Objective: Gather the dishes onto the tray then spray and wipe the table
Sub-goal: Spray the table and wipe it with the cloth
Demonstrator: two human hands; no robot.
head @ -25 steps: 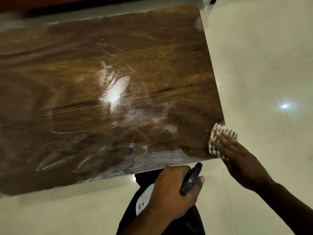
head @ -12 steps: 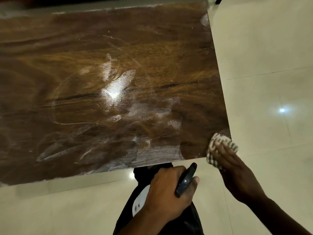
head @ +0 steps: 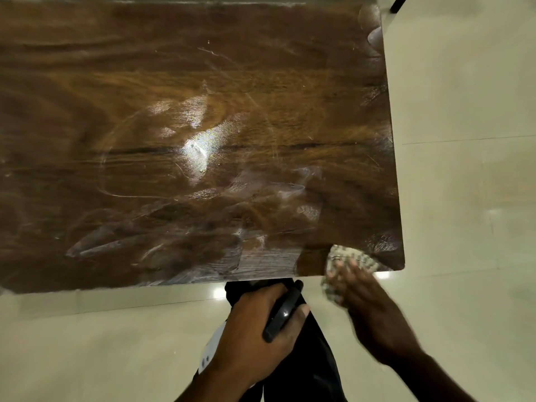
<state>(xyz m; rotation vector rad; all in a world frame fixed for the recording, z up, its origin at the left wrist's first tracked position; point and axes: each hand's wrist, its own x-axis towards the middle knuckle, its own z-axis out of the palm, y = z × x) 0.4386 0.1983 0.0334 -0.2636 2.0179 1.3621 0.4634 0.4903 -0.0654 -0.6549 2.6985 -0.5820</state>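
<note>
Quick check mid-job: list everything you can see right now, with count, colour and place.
table: one, brown wood grain with pale wet streaks, fills the upper view
cloth: one, checked light and dark, near right corner of the table
spray bottle: one, dark top showing, below the near edge
floor: pale glossy tiles, right and near side
dishes, tray: none in view
left hand: one, shut on the spray bottle
right hand: one, on the cloth, blurred
</note>
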